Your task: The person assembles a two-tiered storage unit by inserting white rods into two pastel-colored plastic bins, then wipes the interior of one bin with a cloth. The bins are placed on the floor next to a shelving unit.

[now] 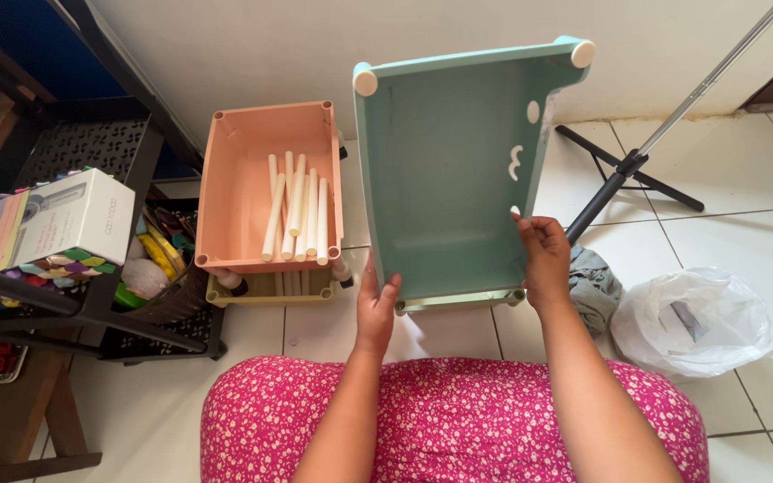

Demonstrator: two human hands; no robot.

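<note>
Green bin (445,179), fingers (530,228) gripping both side walls

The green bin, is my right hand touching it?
Touching. The head view shows the right hand gripping the green bin at its right edge, fingers curled over the rim.

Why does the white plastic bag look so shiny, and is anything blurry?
Head view: daylight glares off the white plastic bag and pale floor tiles; the green plastic tray, held by the left hand and right hand, looks sharp; the dark shelf sits in shadow.
</note>
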